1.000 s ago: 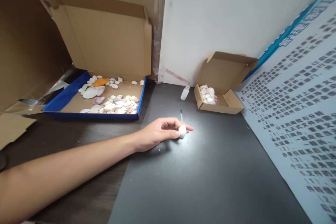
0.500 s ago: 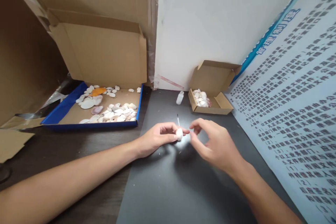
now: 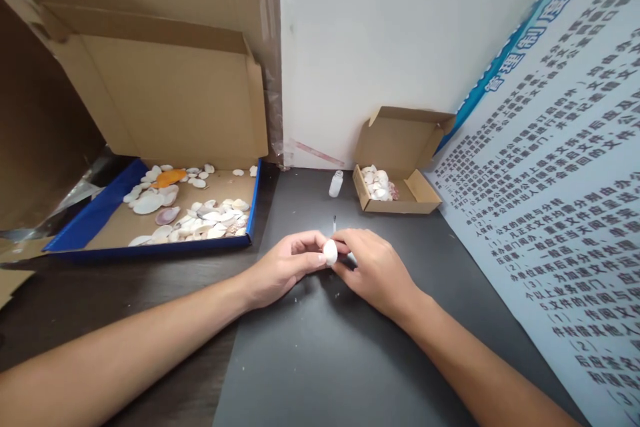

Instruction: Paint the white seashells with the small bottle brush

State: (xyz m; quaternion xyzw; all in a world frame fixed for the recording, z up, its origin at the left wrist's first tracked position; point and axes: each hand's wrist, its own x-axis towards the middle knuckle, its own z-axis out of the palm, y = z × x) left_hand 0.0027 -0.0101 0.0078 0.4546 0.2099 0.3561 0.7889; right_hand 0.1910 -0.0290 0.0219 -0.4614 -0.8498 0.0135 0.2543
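Note:
A small white seashell [image 3: 330, 252] is held upright between the thumb and fingers of my left hand [image 3: 287, 267]. From the right, my right hand [image 3: 377, 268] closes its thumb and fingertips on the shell's edge; part of that grip is hidden behind the shell. Just beyond the fingertips lies a thin brush [image 3: 335, 221] with a dark tip, its near end covered by my hands. Farther back stands a small whitish bottle [image 3: 336, 184] with an open neck.
To the left, a blue-edged cardboard box [image 3: 155, 250] with its lid raised holds many shells and an orange one [image 3: 169, 178]. A smaller open box [image 3: 403, 205] at the back right contains white shells. A printed poster [image 3: 550, 180] borders the dark mat [image 3: 300, 360].
My right hand has moved left and closed at the seashell, where it was apart from it before. The seashell is turned with its broad face toward me. The view has shifted slightly.

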